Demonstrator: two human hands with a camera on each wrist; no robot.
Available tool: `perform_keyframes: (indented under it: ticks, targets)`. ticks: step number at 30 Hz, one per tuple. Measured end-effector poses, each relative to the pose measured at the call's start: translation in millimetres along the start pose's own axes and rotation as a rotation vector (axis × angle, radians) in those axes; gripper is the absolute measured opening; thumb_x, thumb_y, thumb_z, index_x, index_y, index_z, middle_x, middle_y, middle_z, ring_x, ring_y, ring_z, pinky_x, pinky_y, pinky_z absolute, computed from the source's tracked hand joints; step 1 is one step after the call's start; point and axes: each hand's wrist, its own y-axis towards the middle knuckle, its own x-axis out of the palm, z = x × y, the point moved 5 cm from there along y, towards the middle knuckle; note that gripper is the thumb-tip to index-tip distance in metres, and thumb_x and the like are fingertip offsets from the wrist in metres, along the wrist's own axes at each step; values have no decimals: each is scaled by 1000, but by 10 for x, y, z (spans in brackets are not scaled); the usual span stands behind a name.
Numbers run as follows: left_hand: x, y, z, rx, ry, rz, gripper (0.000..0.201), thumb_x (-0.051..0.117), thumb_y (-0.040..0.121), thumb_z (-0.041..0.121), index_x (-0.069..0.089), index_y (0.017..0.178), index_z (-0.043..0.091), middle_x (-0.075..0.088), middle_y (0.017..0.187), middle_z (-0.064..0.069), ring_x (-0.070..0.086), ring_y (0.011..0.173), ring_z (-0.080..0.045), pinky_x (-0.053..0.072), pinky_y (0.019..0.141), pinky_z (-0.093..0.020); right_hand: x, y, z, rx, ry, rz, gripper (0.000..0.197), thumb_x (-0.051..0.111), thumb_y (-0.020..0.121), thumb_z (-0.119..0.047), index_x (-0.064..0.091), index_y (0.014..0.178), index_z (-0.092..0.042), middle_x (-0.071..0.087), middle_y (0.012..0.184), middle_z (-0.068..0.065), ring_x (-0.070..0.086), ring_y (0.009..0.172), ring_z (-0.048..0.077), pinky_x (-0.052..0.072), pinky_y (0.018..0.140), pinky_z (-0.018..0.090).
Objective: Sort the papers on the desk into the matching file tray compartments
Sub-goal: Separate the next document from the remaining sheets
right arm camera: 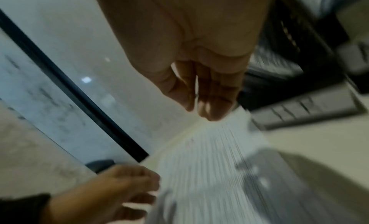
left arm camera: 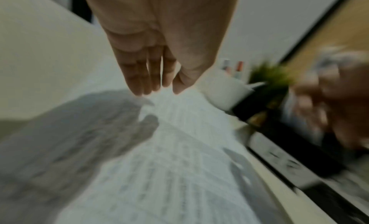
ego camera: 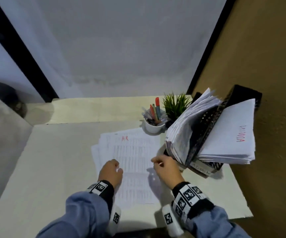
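A loose stack of printed papers (ego camera: 135, 152) lies on the white desk, its top sheet marked "H.R" in red. My left hand (ego camera: 112, 169) hovers over the sheet's left side with fingers hanging relaxed (left arm camera: 153, 79), holding nothing. Over the sheet's right edge my right hand (ego camera: 163, 164) hangs beside the tray, fingers loose (right arm camera: 207, 104) and empty. The black mesh file tray (ego camera: 206, 124) stands at the right. Several sheets lean in its compartments, and the rightmost stack (ego camera: 228, 134) is marked "ADMIN" in red.
A white cup of pens (ego camera: 153, 127) and a small green plant (ego camera: 175, 103) stand behind the papers, left of the tray. A brown wall (ego camera: 267, 66) runs along the desk's right side. Bare desk surface (ego camera: 52, 160) lies to the left.
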Motion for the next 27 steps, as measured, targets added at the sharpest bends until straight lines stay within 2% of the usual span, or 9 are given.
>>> perform_keyframes:
  ticks: [2, 4, 7, 11, 13, 16, 20, 25, 27]
  targets:
    - [-88, 62, -369, -141, -11, 117, 33, 54, 88, 18, 53, 118, 5, 51, 122, -13, 55, 108, -31, 45, 92, -34, 383, 103, 341, 141, -112, -92, 12, 56, 86, -10, 62, 84, 0, 64, 85, 12, 60, 75, 17, 52, 81, 31]
    - [-124, 68, -574, -224, -74, 186, 42, 56, 88, 22, 48, 125, 4, 46, 128, -16, 53, 111, -34, 45, 95, -41, 558, 160, 510, 255, -172, -70, 12, 56, 84, -14, 51, 78, -5, 52, 83, 9, 51, 72, 17, 44, 72, 28]
    - [-79, 113, -687, -279, -175, 164, 48, 58, 88, 27, 45, 129, 4, 49, 130, -16, 52, 115, -33, 43, 98, -40, 648, 227, 637, 429, -136, 34, 37, 58, 83, -18, 49, 114, -1, 44, 119, 13, 51, 106, 28, 43, 81, 30]
    - [4, 147, -686, -306, -317, 100, 51, 63, 85, 33, 47, 125, 8, 58, 119, -12, 58, 106, -31, 47, 89, -33, 722, 285, 638, 498, 22, 67, 55, 59, 83, -12, 38, 133, -3, 48, 130, 15, 53, 113, 30, 47, 91, 32]
    - [4, 140, -664, -264, -356, 115, 43, 63, 85, 31, 50, 119, 9, 62, 113, -11, 60, 96, -28, 48, 83, -32, 714, 286, 619, 511, 74, 60, 41, 59, 86, -8, 43, 124, -8, 51, 116, 10, 55, 100, 25, 45, 72, 23]
    - [-95, 91, -637, -189, -373, 178, 23, 56, 89, 21, 55, 111, 15, 64, 102, -8, 60, 86, -27, 49, 78, -32, 754, 341, 616, 452, 107, 37, 17, 65, 79, -5, 50, 79, -13, 48, 77, 3, 44, 62, 14, 32, 49, 20]
    - [-184, 29, -690, -137, -456, 257, 22, 52, 86, 8, 67, 82, 24, 67, 86, 1, 62, 81, -25, 50, 73, -31, 773, 398, 602, 414, 201, 20, 38, 67, 69, 9, 41, 53, -14, 42, 57, 2, 41, 54, 17, 36, 54, 21]
    - [-56, 44, -886, -218, -800, 74, 39, 57, 73, -13, 72, 52, 17, 70, 106, -6, 61, 107, -26, 44, 103, -41, 688, 453, 628, 438, 474, 39, 31, 65, 66, 16, 59, 83, -10, 59, 80, 6, 57, 75, 23, 51, 72, 32]
    - [-42, 76, -877, -273, -832, 16, 41, 54, 67, -17, 71, 48, 14, 68, 104, -9, 59, 104, -28, 43, 100, -39, 710, 472, 649, 439, 621, 51, 27, 60, 62, 20, 61, 74, -4, 64, 82, 17, 62, 81, 33, 55, 77, 38]
